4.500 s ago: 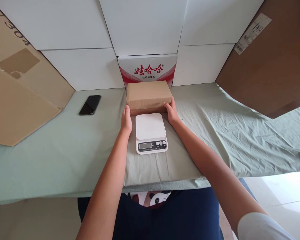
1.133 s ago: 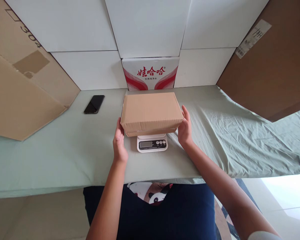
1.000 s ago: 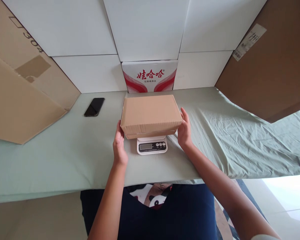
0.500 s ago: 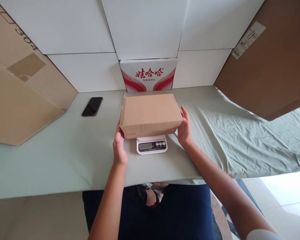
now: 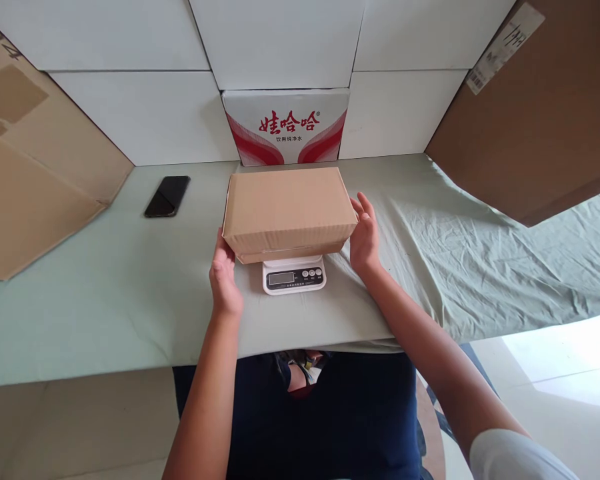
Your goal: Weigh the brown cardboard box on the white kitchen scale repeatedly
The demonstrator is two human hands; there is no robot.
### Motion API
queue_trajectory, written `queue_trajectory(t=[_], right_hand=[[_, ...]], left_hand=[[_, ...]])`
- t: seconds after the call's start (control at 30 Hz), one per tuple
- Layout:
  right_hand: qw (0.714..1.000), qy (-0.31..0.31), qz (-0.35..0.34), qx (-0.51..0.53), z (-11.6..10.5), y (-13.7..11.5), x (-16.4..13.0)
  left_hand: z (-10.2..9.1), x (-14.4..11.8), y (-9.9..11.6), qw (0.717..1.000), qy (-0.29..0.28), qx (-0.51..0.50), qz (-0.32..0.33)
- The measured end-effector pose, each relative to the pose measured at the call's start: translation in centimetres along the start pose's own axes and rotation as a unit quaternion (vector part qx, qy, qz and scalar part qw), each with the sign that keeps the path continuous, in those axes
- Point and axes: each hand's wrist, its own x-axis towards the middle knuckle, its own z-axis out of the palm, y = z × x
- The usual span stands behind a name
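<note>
A closed brown cardboard box [image 5: 287, 207] rests on a white kitchen scale [image 5: 294, 288], hiding its platform. The scale's small display and several round buttons show in front of the box; no reading can be made out. My left hand [image 5: 225, 277] lies along the box's left end, its fingers partly hidden behind the lower corner. At the opposite end, my right hand [image 5: 365, 237] is against the right corner, thumb and fingers around the edge. Between them, the two hands hold the box.
A black phone [image 5: 167, 197] lies on the green cloth [image 5: 130, 287] to the left. White boxes [image 5: 150, 117] and a red-and-white printed carton [image 5: 287, 127] line the back. Large brown cartons stand left [image 5: 45, 180] and right [image 5: 540, 133]. The table's front edge runs above my lap.
My view has shifted slightly, so everything sits higher and further left in the picture. The box stays on the scale, with both hands still at its ends.
</note>
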Motion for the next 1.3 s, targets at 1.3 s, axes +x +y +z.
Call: queue_trajectory(t=[1.3], right_hand=[[0.995, -0.075, -0.055, -0.029, 2.6, -1.7, -2.0]], left_hand=[[0.7, 1.2, 0.9, 0.998, -0.049, -0.007, 0.048]])
